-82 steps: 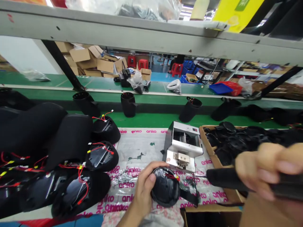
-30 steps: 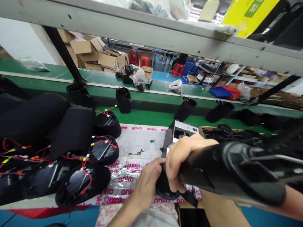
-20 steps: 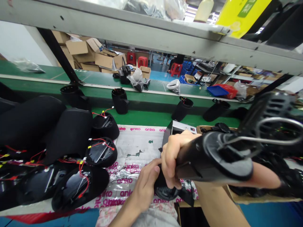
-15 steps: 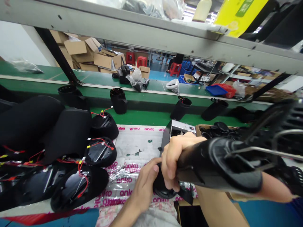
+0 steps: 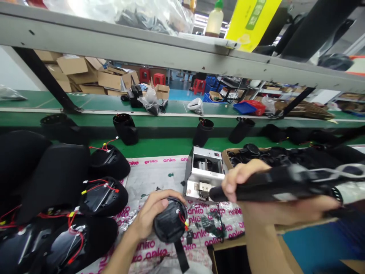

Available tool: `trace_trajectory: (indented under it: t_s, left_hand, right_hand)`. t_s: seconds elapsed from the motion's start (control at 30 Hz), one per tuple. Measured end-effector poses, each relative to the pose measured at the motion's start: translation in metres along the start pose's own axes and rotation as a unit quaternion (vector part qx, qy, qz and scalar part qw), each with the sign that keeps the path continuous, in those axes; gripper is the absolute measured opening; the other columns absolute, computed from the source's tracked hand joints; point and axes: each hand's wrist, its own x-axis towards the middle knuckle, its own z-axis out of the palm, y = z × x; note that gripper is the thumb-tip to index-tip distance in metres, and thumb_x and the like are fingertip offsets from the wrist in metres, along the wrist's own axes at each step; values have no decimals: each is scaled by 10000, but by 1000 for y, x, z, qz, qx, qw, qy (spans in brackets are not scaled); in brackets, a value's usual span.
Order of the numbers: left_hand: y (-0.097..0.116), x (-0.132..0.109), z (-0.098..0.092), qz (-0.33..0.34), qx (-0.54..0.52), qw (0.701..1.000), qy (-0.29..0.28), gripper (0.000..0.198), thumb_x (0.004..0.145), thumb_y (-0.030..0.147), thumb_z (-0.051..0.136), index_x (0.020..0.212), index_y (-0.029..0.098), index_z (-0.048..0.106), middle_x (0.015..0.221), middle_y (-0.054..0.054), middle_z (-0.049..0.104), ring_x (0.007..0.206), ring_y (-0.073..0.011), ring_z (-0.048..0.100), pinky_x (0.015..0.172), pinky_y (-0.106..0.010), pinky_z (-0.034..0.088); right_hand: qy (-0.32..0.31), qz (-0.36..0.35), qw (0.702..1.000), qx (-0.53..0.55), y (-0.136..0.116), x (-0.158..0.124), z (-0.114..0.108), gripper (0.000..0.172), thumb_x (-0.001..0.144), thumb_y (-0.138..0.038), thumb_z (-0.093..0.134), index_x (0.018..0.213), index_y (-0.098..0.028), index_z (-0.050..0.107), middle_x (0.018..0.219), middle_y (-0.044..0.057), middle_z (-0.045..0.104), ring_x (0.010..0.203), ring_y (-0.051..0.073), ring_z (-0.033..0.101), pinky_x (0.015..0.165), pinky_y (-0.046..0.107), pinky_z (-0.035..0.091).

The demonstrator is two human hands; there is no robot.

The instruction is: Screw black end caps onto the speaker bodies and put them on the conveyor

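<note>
My left hand (image 5: 149,213) is closed around the rim of a black round speaker-like housing (image 5: 170,224). Its round end faces up, with short red wires and a yellow connector at the edge, and a black strap (image 5: 181,253) hangs from it. My right hand (image 5: 242,179) grips a black electric screwdriver (image 5: 265,186), blurred by motion and held almost level. The screwdriver's front end points left, close to the pick-up part of a silver screw feeder (image 5: 205,173). Whether it touches the feeder I cannot tell.
Several black housings with red wires (image 5: 104,196) crowd the left. Behind stand black cylinders (image 5: 203,131). A carton of black parts (image 5: 228,152) lies right of the feeder. Across the top runs a metal shelf (image 5: 159,49); an open box (image 5: 212,253) is at the front edge.
My right hand has lifted the screwdriver off the round housing and swung it to the screw feeder. My left hand has shifted left with the housing, whose end now shows. The view has turned right.
</note>
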Motion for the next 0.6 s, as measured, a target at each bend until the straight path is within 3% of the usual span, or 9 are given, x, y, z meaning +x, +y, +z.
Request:
trace_trajectory:
  t_s: [0.07,0.13,0.23,0.3,0.37,0.43,0.5,0.6]
  left_hand:
    - [2,0,-10,-18,25,999,-10,560,1080,577,489,1132,168,868,1171,-141,857,1100,-363,767,1048,-419,531]
    - [-1,-9,-9,-33,42,998,41,583,1086,618,482,1204,186,856,1290,-140,834,1231,-386,738,1135,-449,508]
    - [-10,-34,15,-42,69,981,179,630,1058,680,536,1424,216,754,1546,-127,715,1485,-406,597,1286,-484,411]
    - [-16,-51,38,-60,80,955,280,627,1071,664,549,1517,239,670,1635,-116,646,1557,-390,537,1325,-493,381]
    - [-18,-60,57,-72,74,935,338,615,1094,654,519,1543,249,631,1667,-110,614,1573,-375,528,1323,-493,398]
    - [-17,-58,68,-77,66,931,350,607,1114,652,469,1519,237,648,1646,-111,633,1551,-369,552,1309,-494,418]
    - [-14,-50,69,-68,68,940,327,612,1126,646,424,1458,211,698,1577,-120,690,1500,-369,598,1289,-493,433]
    - [-10,-35,60,-34,81,961,261,638,1145,632,367,1409,187,741,1468,-130,758,1399,-358,668,1236,-481,472]
  right_hand:
    - [4,-51,999,0,29,-10,2,814,803,-962,662,925,-184,865,719,93,789,414,192,650,395,306,512]
    - [21,-71,997,-8,52,-18,4,791,835,-934,663,940,-178,868,746,87,791,404,184,647,370,294,499]
    - [17,-59,998,-4,69,-24,2,836,787,-967,676,929,-168,877,719,93,792,375,199,647,323,292,473]
    - [17,-25,999,13,73,-24,-2,868,772,-985,668,913,-154,873,676,104,786,368,208,643,316,291,464]
    - [11,24,999,44,74,-22,-5,863,789,-988,646,895,-160,865,624,101,771,346,200,618,315,282,454]
    - [2,52,996,72,69,-18,-7,853,803,-991,624,877,-175,860,584,91,753,319,189,590,304,272,436]
    - [-2,46,996,75,55,-12,-9,861,803,-998,611,876,-178,863,580,89,750,315,187,587,292,271,425]
    - [4,13,999,39,11,-2,-13,790,777,-940,716,877,-171,866,590,76,742,337,167,591,322,276,446]
